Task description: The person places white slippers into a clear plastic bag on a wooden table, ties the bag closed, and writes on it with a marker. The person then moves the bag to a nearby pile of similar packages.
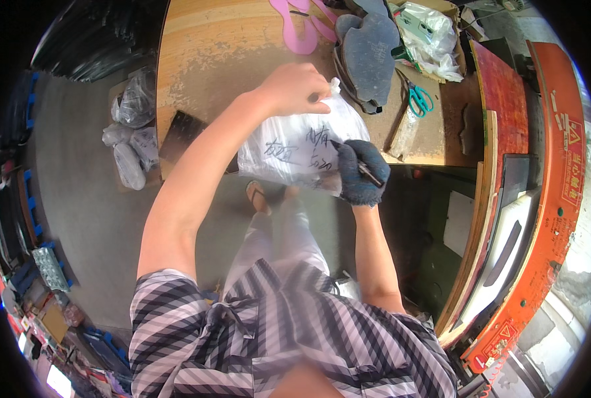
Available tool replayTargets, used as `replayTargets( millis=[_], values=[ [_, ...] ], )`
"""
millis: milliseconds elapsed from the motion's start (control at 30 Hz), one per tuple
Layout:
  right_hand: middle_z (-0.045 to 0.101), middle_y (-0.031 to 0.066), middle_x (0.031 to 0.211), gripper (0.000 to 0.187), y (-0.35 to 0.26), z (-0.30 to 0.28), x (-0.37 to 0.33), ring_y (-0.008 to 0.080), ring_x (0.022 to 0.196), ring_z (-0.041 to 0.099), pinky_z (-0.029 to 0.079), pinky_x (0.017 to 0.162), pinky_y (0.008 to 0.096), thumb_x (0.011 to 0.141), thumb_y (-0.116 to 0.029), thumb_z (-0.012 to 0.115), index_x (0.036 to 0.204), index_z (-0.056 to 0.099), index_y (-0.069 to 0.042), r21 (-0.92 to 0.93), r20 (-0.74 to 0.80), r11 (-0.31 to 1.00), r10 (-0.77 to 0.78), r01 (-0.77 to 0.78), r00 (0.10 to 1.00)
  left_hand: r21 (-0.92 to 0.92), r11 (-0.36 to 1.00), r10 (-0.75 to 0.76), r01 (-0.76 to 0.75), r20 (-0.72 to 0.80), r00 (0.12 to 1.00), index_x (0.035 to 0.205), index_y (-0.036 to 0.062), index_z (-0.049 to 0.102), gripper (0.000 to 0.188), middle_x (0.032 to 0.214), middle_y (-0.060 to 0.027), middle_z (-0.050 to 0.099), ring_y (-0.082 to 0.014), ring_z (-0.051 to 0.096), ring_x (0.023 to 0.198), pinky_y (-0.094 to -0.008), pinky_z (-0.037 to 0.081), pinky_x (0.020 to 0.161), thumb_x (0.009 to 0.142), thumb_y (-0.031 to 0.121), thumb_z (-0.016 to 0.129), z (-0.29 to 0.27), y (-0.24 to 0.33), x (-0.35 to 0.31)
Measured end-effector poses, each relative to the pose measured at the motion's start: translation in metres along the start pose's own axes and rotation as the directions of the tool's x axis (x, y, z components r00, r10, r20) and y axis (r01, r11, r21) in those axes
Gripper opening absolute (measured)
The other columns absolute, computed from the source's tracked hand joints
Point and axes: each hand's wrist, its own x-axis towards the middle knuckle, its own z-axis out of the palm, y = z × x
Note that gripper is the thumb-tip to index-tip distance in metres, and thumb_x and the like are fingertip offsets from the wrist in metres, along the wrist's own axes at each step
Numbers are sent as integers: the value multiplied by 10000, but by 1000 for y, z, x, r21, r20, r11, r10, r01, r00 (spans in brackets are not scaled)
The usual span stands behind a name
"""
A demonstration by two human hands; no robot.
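Note:
A clear plastic bag (289, 136) with white contents and dark handwriting hangs over the front edge of the wooden table. Its twisted top stands up beside my left hand (298, 91). That hand is bare, and its curled fingers pinch the upper part of the bag. On my right hand (363, 174) is a dark grey-blue knit glove. Its fingers close round a dark marker pen (369, 174), whose tip end points at the bag's written face. The gloved hand rests against the bag's lower right side. What exactly fills the bag cannot be made out.
Dark shoe-sole-shaped pieces (368, 56) and pink sole-shaped cutouts (300, 33) lie on the wooden table (209, 53). Teal-handled scissors (420, 99) are to the right. An orange machine beam (555, 179) borders the right side. Bagged items (133, 142) sit at left.

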Motion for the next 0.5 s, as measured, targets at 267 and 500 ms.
replayTargets(
  millis=[267, 500],
  values=[
    [642, 105, 862, 147, -6, -3, -16, 174, 800, 608, 479, 745, 301, 787, -59, 654, 910, 630, 17, 272, -138, 962, 13, 25, 990, 17, 996, 91, -90, -145, 985, 637, 106, 314, 444, 1006, 32, 639, -174, 515, 1093, -336, 351, 865, 797, 345, 652, 4, -11, -28],
    [653, 123, 850, 168, -6, 7, 3, 198, 761, 627, 491, 711, 297, 775, -71, 682, 915, 641, 12, -7, 19, 995, -104, 104, 994, 13, 995, 97, -96, -172, 980, 629, 108, 354, 412, 1009, 32, 644, -172, 522, 1081, -342, 365, 846, 798, 336, 652, 8, -13, -27]
  ],
)
